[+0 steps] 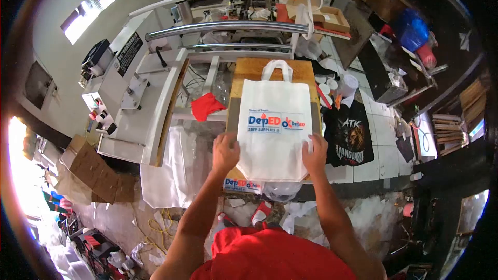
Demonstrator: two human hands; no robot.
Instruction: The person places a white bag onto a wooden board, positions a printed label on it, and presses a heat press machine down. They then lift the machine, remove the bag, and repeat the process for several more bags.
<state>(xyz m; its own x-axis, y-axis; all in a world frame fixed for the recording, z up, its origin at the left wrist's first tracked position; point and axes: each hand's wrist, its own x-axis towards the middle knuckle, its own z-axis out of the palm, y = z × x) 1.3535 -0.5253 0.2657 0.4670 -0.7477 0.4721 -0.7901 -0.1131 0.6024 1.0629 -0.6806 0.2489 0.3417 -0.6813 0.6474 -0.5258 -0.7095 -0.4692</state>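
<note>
A white tote bag [274, 150] with a printed blue and red "DepED" design lies flat on a wooden board [302, 66], its handle loop pointing away from me. At the bag's left edge is my left hand [226, 152], fingers curled in and closed on the border. My right hand [315, 154] holds the opposite edge, its fingertips overlapping the fabric. Below the bag, a second printed "DepED" piece [242, 185] shows partly at the board's near end.
A large white press machine [140, 80] with metal rails [228, 26] stands left and behind. A red cloth [207, 106] lies beside the board. On the right are a black printed shirt [348, 132] and several white containers. Cardboard boxes [88, 166] and scraps cover the floor at left.
</note>
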